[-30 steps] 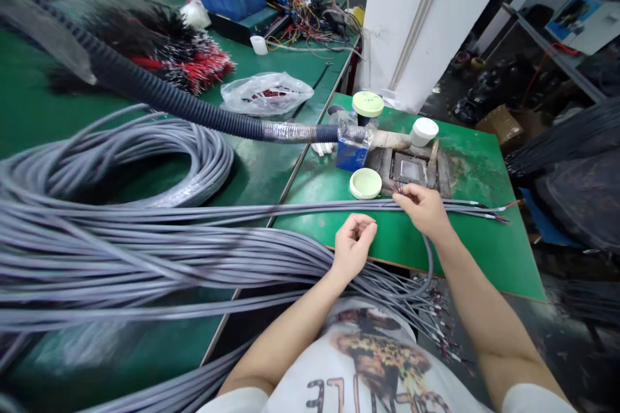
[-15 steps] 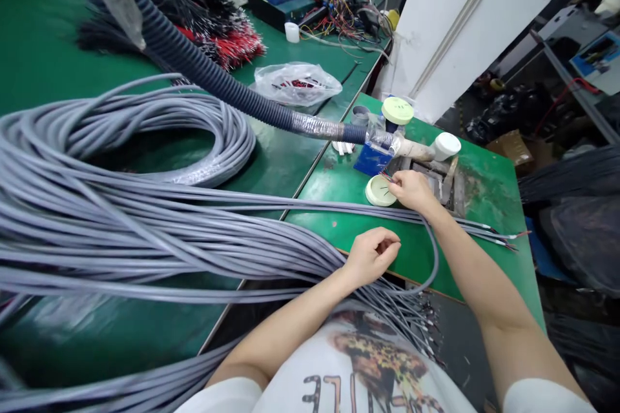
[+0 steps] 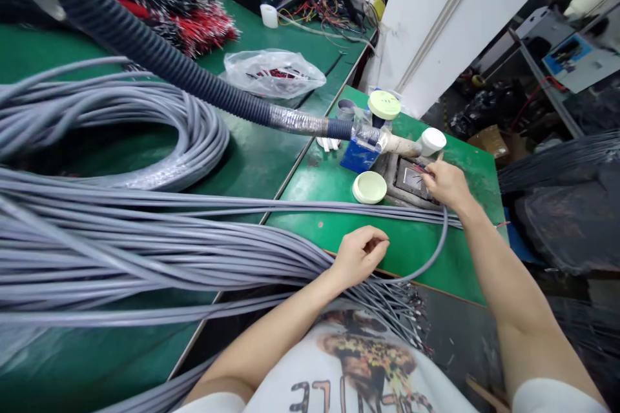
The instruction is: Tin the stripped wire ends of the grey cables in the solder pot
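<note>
My right hand (image 3: 448,184) pinches the end of a grey cable (image 3: 442,242). Its thin bared wires point left over a solder pot (image 3: 411,179) with a shiny square surface; whether the tips touch it I cannot tell. From that hand the cable loops down toward the bundle. My left hand (image 3: 361,255) is loosely curled above the grey cable bundle (image 3: 271,251), with nothing seen in its fingers. A shallow cream dish (image 3: 369,188) sits left of the pot. Several cables (image 3: 339,208) lie across the green board in front of the dish.
A ribbed hose (image 3: 203,87) runs over the table to a nozzle (image 3: 402,145) behind the pot. Close by stand a blue box (image 3: 359,153), a jar with a yellow-green lid (image 3: 384,104) and a white cup (image 3: 431,141). A coil of cable (image 3: 203,135) lies left, a plastic bag (image 3: 274,74) behind.
My right hand has moved right with the cable end, from over the cream dish to over the solder pot. My left hand stays curled above the bundle. The view has shifted slightly.
</note>
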